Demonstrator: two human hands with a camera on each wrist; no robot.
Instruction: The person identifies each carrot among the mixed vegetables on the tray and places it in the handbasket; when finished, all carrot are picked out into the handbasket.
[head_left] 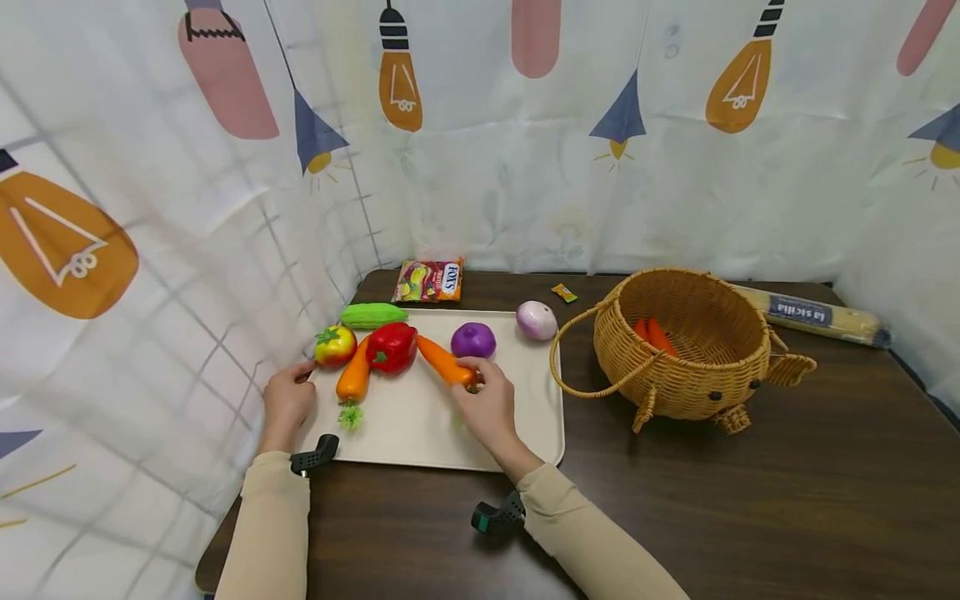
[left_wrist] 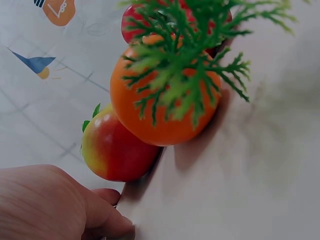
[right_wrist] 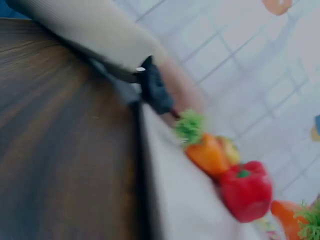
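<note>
In the head view my left hand point(head_left: 288, 402) pinches the left rim of a cream tray point(head_left: 405, 437), beside a red-and-yellow tomato point(head_left: 334, 346). The left wrist view shows the thumb over that rim. My right hand point(head_left: 489, 406) holds an orange carrot point(head_left: 441, 359) by its thick, leafy end, above the tray; its tip points at a red bell pepper point(head_left: 392, 347). Another carrot point(head_left: 355, 375) with green leaves lies between the tomato and the pepper. Behind them is a bumpy green gourd point(head_left: 372, 315). A purple onion point(head_left: 473, 340) and a pale lilac onion point(head_left: 536, 320) sit toward the tray's far right.
Right of the tray stands a pig-shaped wicker basket point(head_left: 678, 387) with orange carrots point(head_left: 658, 337) inside. Its handle loop point(head_left: 557, 362) leans toward the tray. A long pasta packet point(head_left: 817, 315) lies behind it. A candy bag point(head_left: 429, 281) and a small wrapped candy point(head_left: 563, 292) lie at the back.
</note>
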